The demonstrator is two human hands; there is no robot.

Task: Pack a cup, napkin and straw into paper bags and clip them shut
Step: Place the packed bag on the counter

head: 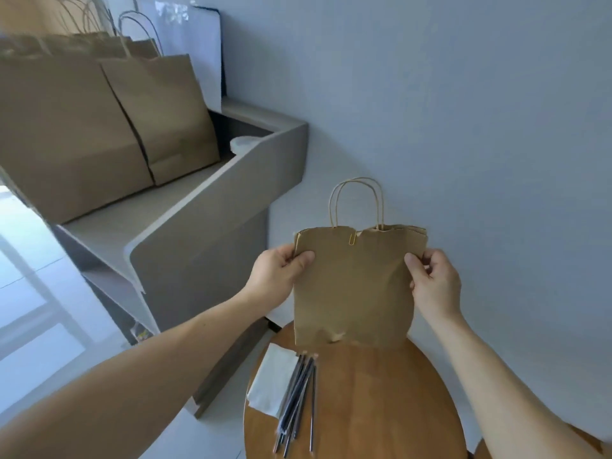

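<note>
— Where is the paper bag (354,286)?
— Upright at the round surface's (381,409) far edge, a clip (353,239) on its top; the left hand (278,276) and right hand (433,283) each pinch a side.
— The straws (298,399)?
— Beside the napkin (271,382).

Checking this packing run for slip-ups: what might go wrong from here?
One clip grips only the middle of the bag rim, so the corners may gape. The left hand and right hand pinch just its side edges, so it might slip. Its bottom is near the straws and could scatter them.
</note>
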